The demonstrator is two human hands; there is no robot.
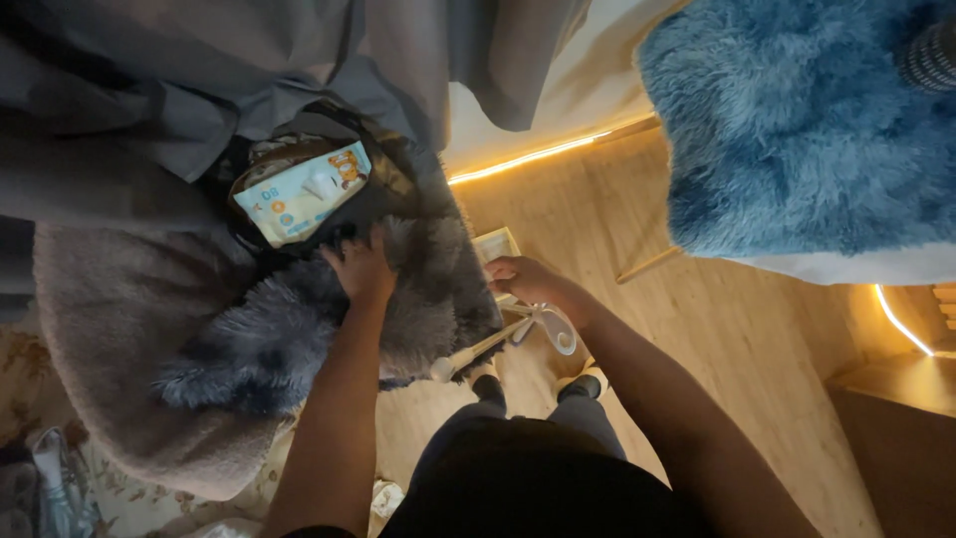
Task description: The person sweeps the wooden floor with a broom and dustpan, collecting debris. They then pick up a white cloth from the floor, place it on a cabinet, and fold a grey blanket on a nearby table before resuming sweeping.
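Resting flat on a grey fur (269,339), the left hand (360,267) lay open beside a wipes pack (299,194). The right hand (523,281) was closed on a white stick (488,344).

You have two hands in view: one left hand (360,267) and one right hand (525,280). Count one printed pale packet (302,192), one white long-handled tool (503,336), one blue shaggy cushion (797,130), two feet.

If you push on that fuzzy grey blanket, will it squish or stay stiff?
The fuzzy grey blanket probably squishes: its long pile looks soft under the left hand. It's likely floppy too, since it drapes in folds. Probably not slippery.
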